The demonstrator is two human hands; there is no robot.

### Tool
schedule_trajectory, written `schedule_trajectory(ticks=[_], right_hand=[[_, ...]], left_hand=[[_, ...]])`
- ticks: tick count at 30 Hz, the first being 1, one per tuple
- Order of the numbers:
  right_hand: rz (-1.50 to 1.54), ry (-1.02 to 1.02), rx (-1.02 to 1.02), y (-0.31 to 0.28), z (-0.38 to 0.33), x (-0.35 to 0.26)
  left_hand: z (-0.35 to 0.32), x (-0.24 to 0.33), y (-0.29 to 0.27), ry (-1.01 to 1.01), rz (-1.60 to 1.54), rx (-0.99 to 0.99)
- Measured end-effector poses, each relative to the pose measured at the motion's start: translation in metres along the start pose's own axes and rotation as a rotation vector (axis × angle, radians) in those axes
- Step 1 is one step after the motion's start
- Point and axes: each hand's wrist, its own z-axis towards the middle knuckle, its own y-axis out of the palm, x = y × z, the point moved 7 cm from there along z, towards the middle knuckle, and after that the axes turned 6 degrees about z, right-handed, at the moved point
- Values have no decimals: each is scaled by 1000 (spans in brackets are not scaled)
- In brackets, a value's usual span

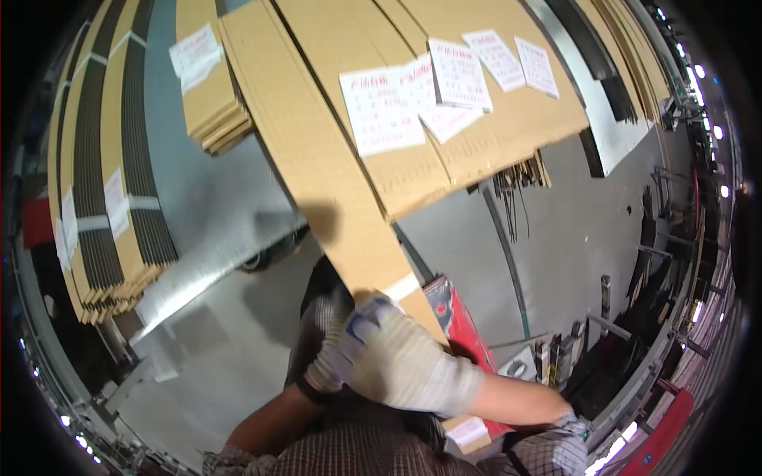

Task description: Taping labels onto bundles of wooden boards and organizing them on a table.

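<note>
A long narrow cardboard box (333, 186) runs from the far middle toward me, with a white band (401, 287) across it near its close end. My right hand (401, 357), in a pale knitted glove with a blue patch, is closed at that end, its fingers curled against the cardboard. What it grips there cannot be made out. Behind and left of it, my gloved left hand (327, 349) is close to the same end. The right hand covers most of its fingers, and it is blurred.
White printed sheets (381, 109) lie on wide cardboard boxes (492, 143) beyond. Bundled cardboard strips (119, 198) stand at left on a grey metal table (206, 190). A red object (464, 321) is right of my hands. Metal profiles and a rack (611, 325) fill the right side.
</note>
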Motion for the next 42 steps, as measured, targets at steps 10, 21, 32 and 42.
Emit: schedule_trajectory(ticks=[10, 21, 32, 42], right_hand=[[-120, 715, -484, 127, -97, 258], [381, 847, -439, 11, -29, 153], [310, 801, -178, -42, -42, 107], [56, 427, -238, -44, -73, 130]], left_hand=[[26, -48, 66, 596, 2898, 174], [10, -50, 59, 877, 3070, 187], [-35, -63, 66, 1545, 2857, 99], [-101, 26, 52, 935, 2914, 466]])
